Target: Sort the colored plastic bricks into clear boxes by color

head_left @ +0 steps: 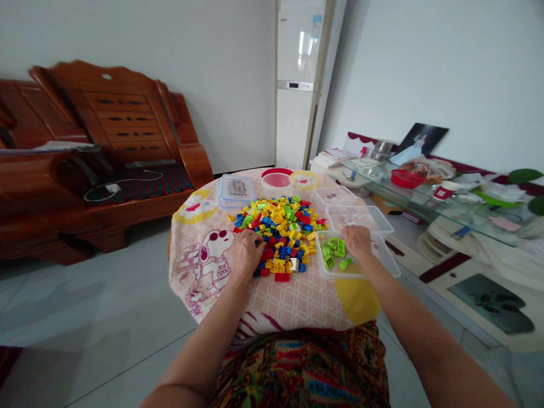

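A heap of toy building bricks [278,224] in yellow, red, blue, green and white is spread over the middle of a round table. At its left edge is my left hand [246,255], its fingers curled in among the bricks; what they hold, if anything, is too small to make out. Light green bricks [334,252] lie in a clear plastic box [340,276] to the right of the heap. My right hand [357,241] hangs over that box, right of the green bricks, fingers bent together and their grip hidden.
A printed cloth [280,309] covers the table. Behind the heap sit a lidded clear box [236,190] and a red-rimmed round container [277,178]. Another clear container [361,218] is behind the green bricks. A cluttered glass shelf [442,195] stands right, a wooden bench [123,124] left.
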Tool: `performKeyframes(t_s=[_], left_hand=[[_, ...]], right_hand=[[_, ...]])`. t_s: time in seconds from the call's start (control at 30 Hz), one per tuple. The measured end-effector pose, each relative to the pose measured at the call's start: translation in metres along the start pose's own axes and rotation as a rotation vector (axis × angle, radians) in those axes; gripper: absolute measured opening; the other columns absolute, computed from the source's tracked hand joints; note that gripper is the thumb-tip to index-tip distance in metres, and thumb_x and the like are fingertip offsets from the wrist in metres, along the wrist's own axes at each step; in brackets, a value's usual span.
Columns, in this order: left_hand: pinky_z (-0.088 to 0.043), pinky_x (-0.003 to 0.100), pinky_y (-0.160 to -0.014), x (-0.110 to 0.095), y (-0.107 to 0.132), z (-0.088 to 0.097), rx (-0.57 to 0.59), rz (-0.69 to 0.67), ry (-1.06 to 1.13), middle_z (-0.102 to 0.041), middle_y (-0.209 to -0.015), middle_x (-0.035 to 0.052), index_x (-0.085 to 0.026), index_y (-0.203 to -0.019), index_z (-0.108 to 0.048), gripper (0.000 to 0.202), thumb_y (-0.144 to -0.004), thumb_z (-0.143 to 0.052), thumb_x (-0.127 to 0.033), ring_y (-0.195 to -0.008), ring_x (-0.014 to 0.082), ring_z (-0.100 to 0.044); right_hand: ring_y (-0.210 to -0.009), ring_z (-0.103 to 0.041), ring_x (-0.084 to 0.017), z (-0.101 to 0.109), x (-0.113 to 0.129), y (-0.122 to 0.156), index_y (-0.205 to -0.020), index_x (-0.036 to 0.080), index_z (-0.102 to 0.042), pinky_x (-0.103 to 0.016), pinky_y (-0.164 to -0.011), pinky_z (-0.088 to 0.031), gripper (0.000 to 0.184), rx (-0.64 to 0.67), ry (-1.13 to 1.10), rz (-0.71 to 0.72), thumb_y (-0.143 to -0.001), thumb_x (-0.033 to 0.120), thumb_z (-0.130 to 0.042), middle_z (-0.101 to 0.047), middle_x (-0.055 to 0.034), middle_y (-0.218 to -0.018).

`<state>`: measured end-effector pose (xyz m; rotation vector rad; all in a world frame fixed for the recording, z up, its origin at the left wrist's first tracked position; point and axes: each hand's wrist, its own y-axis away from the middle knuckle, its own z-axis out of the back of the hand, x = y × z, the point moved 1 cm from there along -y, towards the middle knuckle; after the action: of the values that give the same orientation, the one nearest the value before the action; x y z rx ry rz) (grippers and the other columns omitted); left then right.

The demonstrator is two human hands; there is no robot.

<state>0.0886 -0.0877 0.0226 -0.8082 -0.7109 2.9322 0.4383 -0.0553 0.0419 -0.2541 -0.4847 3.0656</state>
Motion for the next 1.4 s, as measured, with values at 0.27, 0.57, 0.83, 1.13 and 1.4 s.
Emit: performKeyframes(t_s=[0.27,0.57,0.83,1.13,1.4], left_hand=[[-0.048,0.038,-0.094,0.002,-0.001,-0.004,-0.032,0.011,0.139,-0.073,-0.098,0.0073,-0.022,-0.081,-0.07,0.009,-0.085,-0.062,-0.024,-0.098,0.024,-0.065],[-0.05,0.038,-0.089,0.01,-0.002,-0.006,0.001,0.052,0.008,-0.073,-0.102,0.0081,-0.023,-0.091,-0.078,0.021,-0.081,-0.06,-0.026,-0.101,0.0273,-0.067],[-0.049,0.036,-0.087,0.005,0.0,-0.006,0.03,0.073,-0.076,-0.072,-0.1,0.0075,-0.024,-0.086,-0.076,0.015,-0.079,-0.064,-0.026,-0.102,0.0272,-0.065],[-0.049,0.036,-0.091,0.006,-0.002,-0.003,-0.08,0.063,0.044,-0.073,-0.095,0.0081,-0.022,-0.088,-0.073,0.016,-0.084,-0.058,-0.025,-0.096,0.0249,-0.066],[-0.048,0.03,-0.085,0.001,-0.001,0.0,0.104,0.13,-0.089,-0.073,-0.098,0.0043,-0.024,-0.097,-0.074,0.019,-0.081,-0.064,-0.027,-0.096,0.0209,-0.065]], right_hand=[[-0.097,-0.066,-0.025,0.0,-0.001,0.001,-0.1,0.012,-0.074,-0.036,-0.087,-0.036,0.052,0.019,-0.011,0.009,-0.107,0.035,-0.028,-0.075,-0.016,-0.102],[-0.095,-0.066,-0.025,-0.006,-0.004,-0.001,-0.097,0.012,-0.074,-0.036,-0.087,-0.035,0.054,0.003,-0.006,0.016,-0.107,0.034,-0.026,-0.075,-0.016,-0.101],[-0.096,-0.066,-0.025,-0.005,-0.003,0.0,-0.097,0.012,-0.073,-0.036,-0.087,-0.035,0.052,-0.005,0.008,0.01,-0.107,0.034,-0.027,-0.075,-0.0159,-0.1],[-0.096,-0.066,-0.025,-0.004,-0.002,-0.001,-0.098,0.012,-0.073,-0.036,-0.086,-0.036,0.053,0.009,0.008,0.017,-0.107,0.034,-0.026,-0.075,-0.0161,-0.101],[-0.097,-0.066,-0.024,-0.003,-0.002,0.0,-0.097,0.011,-0.073,-0.035,-0.085,-0.035,0.053,0.002,0.012,0.007,-0.107,0.034,-0.027,-0.075,-0.0158,-0.101]])
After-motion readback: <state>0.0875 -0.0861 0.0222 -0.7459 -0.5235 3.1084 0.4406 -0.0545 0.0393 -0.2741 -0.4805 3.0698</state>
